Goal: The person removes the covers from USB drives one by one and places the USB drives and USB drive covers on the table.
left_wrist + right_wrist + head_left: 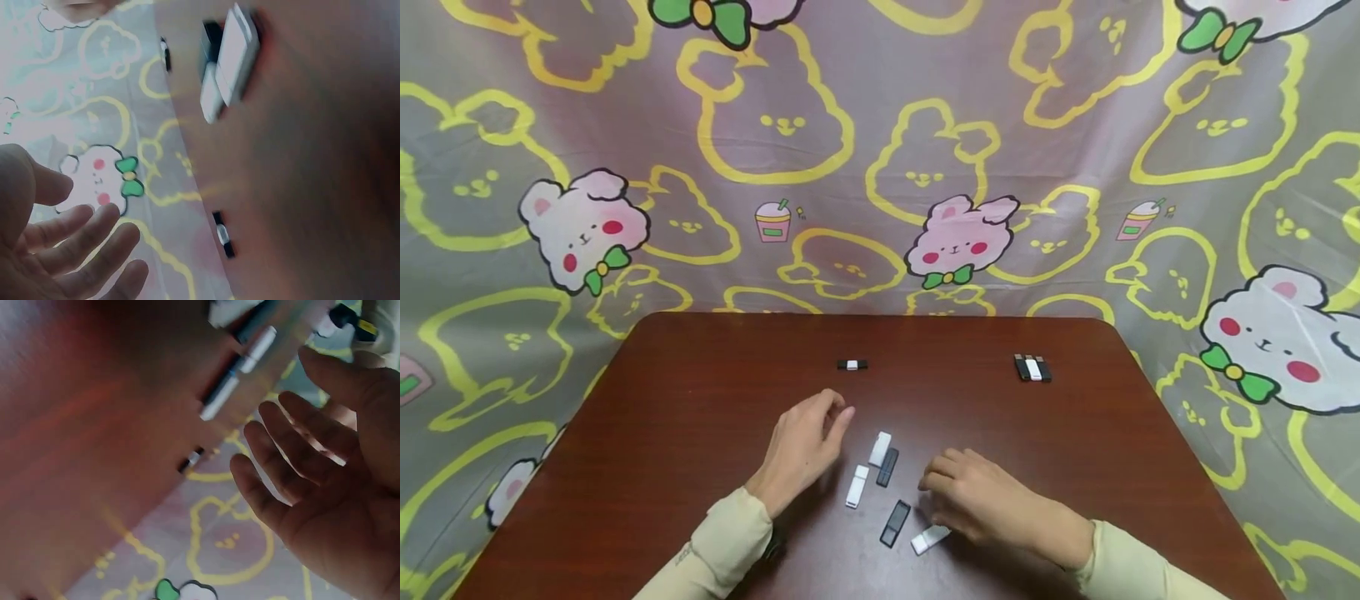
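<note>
From the head view, a person's two hands are above a brown wooden table (pixel 737 358), in front of a patterned cloth (pixel 820 167) on the far side. The left hand (pixel 801 450) has bent, relaxed fingers and grasps nothing; just right of it lie a white stick (pixel 857 487), then a farther white stick (pixel 880 448) beside a slim dark stick (pixel 887 467). The right hand (pixel 992 504) is also loose, beside and partly covering a near white stick (pixel 928 540); a broader dark stick (pixel 895 523) lies just left of that. At the far middle rests a black-and-white stick (pixel 852 365); at the far right, a black-and-white group (pixel 1033 368). In the left wrist view, the left hand's fingers are apart and its palm is bare; nearby sticks are blurred. In the right wrist view, the right hand is likewise released, its fingers spread.
</note>
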### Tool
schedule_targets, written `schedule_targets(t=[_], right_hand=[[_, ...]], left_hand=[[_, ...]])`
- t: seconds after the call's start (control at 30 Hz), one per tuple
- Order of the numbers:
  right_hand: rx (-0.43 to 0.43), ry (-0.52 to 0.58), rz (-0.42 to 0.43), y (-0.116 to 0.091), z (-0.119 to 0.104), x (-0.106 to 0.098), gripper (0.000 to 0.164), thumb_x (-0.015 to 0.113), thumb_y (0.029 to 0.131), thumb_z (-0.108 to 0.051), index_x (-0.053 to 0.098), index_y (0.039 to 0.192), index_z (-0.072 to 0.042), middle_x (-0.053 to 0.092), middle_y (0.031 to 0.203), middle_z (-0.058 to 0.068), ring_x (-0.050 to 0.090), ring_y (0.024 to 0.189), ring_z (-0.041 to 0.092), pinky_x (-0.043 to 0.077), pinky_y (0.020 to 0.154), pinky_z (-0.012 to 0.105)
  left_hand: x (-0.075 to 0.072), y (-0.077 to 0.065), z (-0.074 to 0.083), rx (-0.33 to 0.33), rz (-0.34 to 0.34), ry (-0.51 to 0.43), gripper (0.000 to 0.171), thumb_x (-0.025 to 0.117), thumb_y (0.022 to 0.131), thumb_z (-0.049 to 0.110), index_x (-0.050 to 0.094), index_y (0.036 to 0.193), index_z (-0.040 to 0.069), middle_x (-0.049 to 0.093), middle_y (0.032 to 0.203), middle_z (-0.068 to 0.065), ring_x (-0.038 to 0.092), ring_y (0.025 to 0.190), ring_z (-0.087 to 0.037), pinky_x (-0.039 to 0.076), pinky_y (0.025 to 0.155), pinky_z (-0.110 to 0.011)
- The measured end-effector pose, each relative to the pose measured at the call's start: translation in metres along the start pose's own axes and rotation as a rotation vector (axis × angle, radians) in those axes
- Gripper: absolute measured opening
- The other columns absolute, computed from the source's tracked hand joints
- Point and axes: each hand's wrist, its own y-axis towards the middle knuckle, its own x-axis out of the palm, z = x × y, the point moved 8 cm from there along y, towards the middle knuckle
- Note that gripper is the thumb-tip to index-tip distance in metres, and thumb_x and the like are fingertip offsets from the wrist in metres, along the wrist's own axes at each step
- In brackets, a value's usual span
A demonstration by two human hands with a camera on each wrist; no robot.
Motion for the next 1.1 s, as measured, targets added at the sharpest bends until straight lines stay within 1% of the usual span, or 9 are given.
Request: schedule_targets(t=[0.17,0.27,0.4,0.53,0.6,0.73,0.83,0.93,1.1], right_hand=[[0.011,0.044,-0.117,-0.011,-0.001,0.018,0.031,0.086,0.077,-0.033,0.069,0.100,-0.021,0.065,0.099,-0.010,0.056,0.091,0.005,0.045,0.074,0.019],[0.008,0.041,-0.150,-0.015,-0.001,0.026,0.031,0.087,0.075,-0.032,0.070,0.099,-0.021,0.064,0.098,-0.010,0.055,0.090,0.004,0.044,0.073,0.018],[0.001,0.028,-0.156,-0.019,-0.003,0.036,0.026,0.087,0.075,-0.028,0.070,0.094,-0.021,0.063,0.096,-0.011,0.054,0.087,0.003,0.042,0.070,0.017],[0.011,0.015,-0.148,-0.022,-0.004,0.043,0.024,0.085,0.078,-0.025,0.065,0.089,-0.020,0.059,0.092,-0.012,0.051,0.082,0.002,0.041,0.066,0.017],[0.009,-0.003,-0.139,-0.023,-0.003,0.043,0.024,0.083,0.079,-0.025,0.062,0.090,-0.019,0.057,0.089,-0.011,0.049,0.080,0.002,0.040,0.065,0.017],[0.025,-0.018,-0.088,-0.022,0.004,0.032,0.023,0.080,0.081,-0.019,0.060,0.093,-0.016,0.055,0.086,-0.010,0.050,0.077,0.004,0.044,0.065,0.019],[0.091,-0.002,-0.037,-0.018,0.019,0.019,0.023,0.079,0.082,-0.014,0.059,0.094,-0.015,0.057,0.084,-0.008,0.052,0.077,0.005,0.048,0.066,0.020],[0.165,0.008,0.017,-0.013,0.037,0.003,0.022,0.079,0.084,-0.012,0.059,0.094,-0.013,0.057,0.083,-0.007,0.051,0.076,0.006,0.048,0.064,0.021],[0.250,-0.010,0.111,-0.003,0.058,-0.027,0.021,0.078,0.087,-0.011,0.060,0.098,-0.011,0.059,0.086,-0.004,0.052,0.078,0.008,0.049,0.065,0.022]], left_hand=[[0.000,-0.013,0.013,-0.012,-0.009,-0.034,0.008,0.070,0.097,0.024,0.069,0.100,0.016,0.067,0.082,0.009,0.058,0.071,-0.003,0.049,0.064,-0.019],[0.001,-0.016,0.019,0.000,-0.014,-0.032,0.007,0.070,0.096,0.023,0.069,0.100,0.017,0.067,0.083,0.009,0.059,0.072,-0.002,0.049,0.064,-0.019],[0.002,-0.017,0.026,0.016,-0.021,-0.041,0.007,0.071,0.095,0.022,0.069,0.099,0.016,0.068,0.083,0.008,0.061,0.074,-0.005,0.049,0.065,-0.019],[0.004,-0.017,0.030,0.008,-0.038,-0.051,0.008,0.071,0.095,0.023,0.069,0.099,0.016,0.068,0.084,0.007,0.062,0.076,-0.005,0.050,0.066,-0.020],[0.005,-0.016,0.030,0.001,-0.045,-0.050,0.008,0.071,0.096,0.023,0.069,0.099,0.016,0.068,0.084,0.007,0.061,0.077,-0.004,0.050,0.066,-0.020],[0.004,-0.014,0.032,0.013,-0.034,-0.054,0.008,0.071,0.095,0.023,0.069,0.099,0.016,0.068,0.083,0.007,0.061,0.076,-0.004,0.050,0.066,-0.020],[0.002,-0.010,0.036,0.055,-0.010,-0.054,0.008,0.071,0.095,0.023,0.069,0.098,0.016,0.068,0.082,0.009,0.061,0.075,-0.004,0.050,0.066,-0.020],[0.000,-0.004,0.042,0.104,0.004,-0.072,0.007,0.071,0.095,0.022,0.069,0.098,0.016,0.069,0.083,0.009,0.063,0.076,-0.004,0.051,0.068,-0.021],[0.001,0.005,0.055,0.144,-0.012,-0.113,0.008,0.070,0.096,0.024,0.069,0.099,0.016,0.070,0.086,0.009,0.064,0.078,-0.004,0.052,0.070,-0.022]])
